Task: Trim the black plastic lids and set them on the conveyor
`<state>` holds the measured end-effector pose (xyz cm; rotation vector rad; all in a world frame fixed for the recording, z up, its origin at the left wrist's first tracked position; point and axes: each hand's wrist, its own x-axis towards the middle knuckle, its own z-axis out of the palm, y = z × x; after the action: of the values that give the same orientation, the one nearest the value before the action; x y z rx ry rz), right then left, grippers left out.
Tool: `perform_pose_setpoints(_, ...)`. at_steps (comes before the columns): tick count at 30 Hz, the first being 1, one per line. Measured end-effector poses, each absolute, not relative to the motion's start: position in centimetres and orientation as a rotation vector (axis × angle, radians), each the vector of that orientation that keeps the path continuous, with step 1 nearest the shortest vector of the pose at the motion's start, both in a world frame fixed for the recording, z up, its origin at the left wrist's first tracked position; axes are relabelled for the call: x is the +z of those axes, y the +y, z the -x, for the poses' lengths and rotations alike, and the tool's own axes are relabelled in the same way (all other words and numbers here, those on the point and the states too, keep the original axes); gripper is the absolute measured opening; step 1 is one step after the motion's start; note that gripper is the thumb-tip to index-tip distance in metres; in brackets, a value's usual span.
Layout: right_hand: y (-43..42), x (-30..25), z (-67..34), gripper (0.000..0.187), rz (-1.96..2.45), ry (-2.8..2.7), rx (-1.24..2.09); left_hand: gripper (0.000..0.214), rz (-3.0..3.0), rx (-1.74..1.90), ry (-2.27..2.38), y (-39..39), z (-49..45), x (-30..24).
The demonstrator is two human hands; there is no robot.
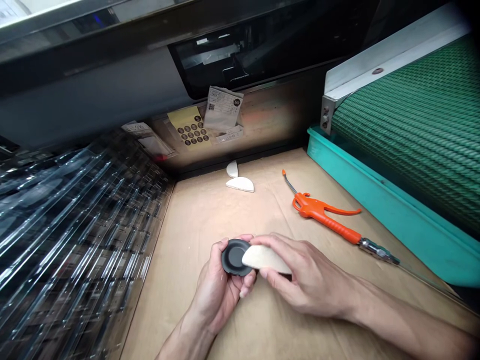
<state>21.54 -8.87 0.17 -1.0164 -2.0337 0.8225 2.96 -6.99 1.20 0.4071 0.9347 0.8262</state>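
Note:
In my left hand (219, 295) is a small round black plastic cap (231, 256), its hollow side facing up, with my fingers closed around its edge. My right hand (303, 275) pinches a white half-round felt pad (266, 258) between thumb and fingers. The pad's tip overlaps the right side of the cap; whether they touch I cannot tell. Farther back on the cardboard lie two more pale half-round pads, one flat (240, 184) and a smaller-looking one (232, 169) just behind it.
An orange air blow gun (326, 215) lies right of my hands, its hose running toward the lower right. Stacked clear plastic trays (75, 240) fill the left. A green conveyor belt (412, 110) stands over a teal bin (375, 200). Labels (223, 110) hang on the back panel.

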Motion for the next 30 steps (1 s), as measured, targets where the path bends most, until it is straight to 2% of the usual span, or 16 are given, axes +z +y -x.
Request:
perform_pose_setpoints(4,-8.4,-0.2,-21.8,0.042,1.261,-1.963,0.614,0.038,-0.370,0.828,0.955,-7.0,-3.0,1.3)
perform_pose_setpoints(13,-8.0,0.3,-22.4,0.038,1.487,-1.831,0.430,0.044,-0.301,0.836,0.945,-6.8,-2.7,1.5)
perform_pose_setpoints(23,-7.1,-1.2,-24.2,0.022,1.713,-2.093,0.292,0.045,-0.448,0.903,0.955,-7.4,-3.0,1.4)
perform_pose_setpoints(25,-6.8,-0.9,-24.7,0.026,1.679,-2.121,0.203,0.044,-0.443,0.930,0.945,-7.2,-2.9,1.4)
perform_pose_setpoints(30,-6.5,-0.4,-28.0,0.041,1.802,-2.077,-0.311,0.040,-0.466,1.057,0.946,-6.0,-1.7,1.2)
